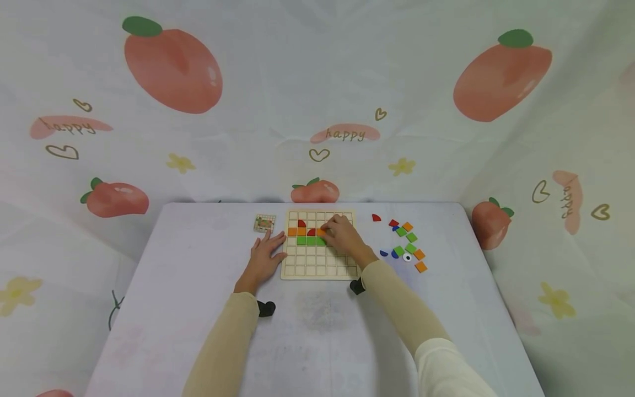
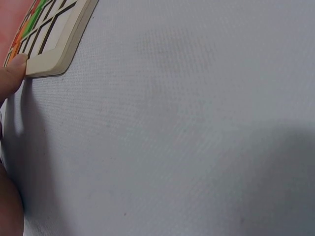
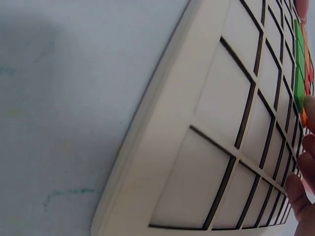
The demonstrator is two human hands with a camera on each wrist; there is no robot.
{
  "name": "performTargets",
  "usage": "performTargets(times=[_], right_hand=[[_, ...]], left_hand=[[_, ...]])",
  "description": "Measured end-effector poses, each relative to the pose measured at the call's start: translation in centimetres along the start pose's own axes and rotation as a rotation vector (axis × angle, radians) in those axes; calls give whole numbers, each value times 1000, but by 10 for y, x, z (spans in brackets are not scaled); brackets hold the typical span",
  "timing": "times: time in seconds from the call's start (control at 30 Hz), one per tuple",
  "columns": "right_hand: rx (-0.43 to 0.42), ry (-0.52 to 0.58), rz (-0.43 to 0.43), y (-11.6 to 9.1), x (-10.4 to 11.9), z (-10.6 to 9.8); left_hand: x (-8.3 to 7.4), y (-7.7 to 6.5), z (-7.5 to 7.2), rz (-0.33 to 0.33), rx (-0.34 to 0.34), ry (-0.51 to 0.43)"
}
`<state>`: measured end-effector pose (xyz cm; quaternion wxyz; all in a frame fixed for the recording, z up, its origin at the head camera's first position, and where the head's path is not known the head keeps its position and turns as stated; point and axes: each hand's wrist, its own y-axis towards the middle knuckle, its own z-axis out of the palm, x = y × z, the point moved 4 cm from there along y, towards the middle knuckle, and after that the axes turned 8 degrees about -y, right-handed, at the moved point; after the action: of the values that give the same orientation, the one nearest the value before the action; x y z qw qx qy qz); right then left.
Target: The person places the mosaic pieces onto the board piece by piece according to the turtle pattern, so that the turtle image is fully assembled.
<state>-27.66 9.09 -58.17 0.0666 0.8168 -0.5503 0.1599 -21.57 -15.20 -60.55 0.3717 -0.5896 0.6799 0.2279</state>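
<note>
A pale wooden grid board (image 1: pixel 317 270) lies on the table. My right hand (image 1: pixel 343 236) is over its upper right part, thumb and fingertips pinching an orange square tile (image 1: pixel 321 232) at a cell. Left of that tile sit a red quarter-round piece (image 1: pixel 311 232) and two orange tiles (image 1: pixel 297 231); another red quarter-round (image 1: pixel 302 223) is one row above. A row of green tiles (image 1: pixel 310 241) runs below. My left hand (image 1: pixel 264 259) rests at the board's left side with fingers spread, its thumb (image 2: pixel 17 61) touching the edge.
A small picture card (image 1: pixel 265 223) lies beyond my left fingers. Right of the board are scattered loose pieces: orange tiles (image 1: pixel 420 267), green tiles (image 1: pixel 412 237), blue half-rounds (image 1: pixel 384 253), a white disc with a dark centre (image 1: pixel 407 257) and a red quarter-round (image 1: pixel 376 218).
</note>
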Motion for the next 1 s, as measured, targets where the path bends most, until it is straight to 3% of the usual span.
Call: performTargets(times=[0.23,0.33,0.5,0.73,1.0], right_hand=[[-5,-72,-41,-6,0,-3],[-28,-151,-42,-8,-3,-6],[-13,-255,53,-14,-13,-8],[11,-227,165,-28,-36,-14],[40,-255,221,-46,-61,-18]], left_hand=[[0,0,0,8,-2,10],[1,0,1,0,1,4],[1,0,1,-4,3,2],[1,1,2,-17,1,1],[3,1,3,-15,1,13]])
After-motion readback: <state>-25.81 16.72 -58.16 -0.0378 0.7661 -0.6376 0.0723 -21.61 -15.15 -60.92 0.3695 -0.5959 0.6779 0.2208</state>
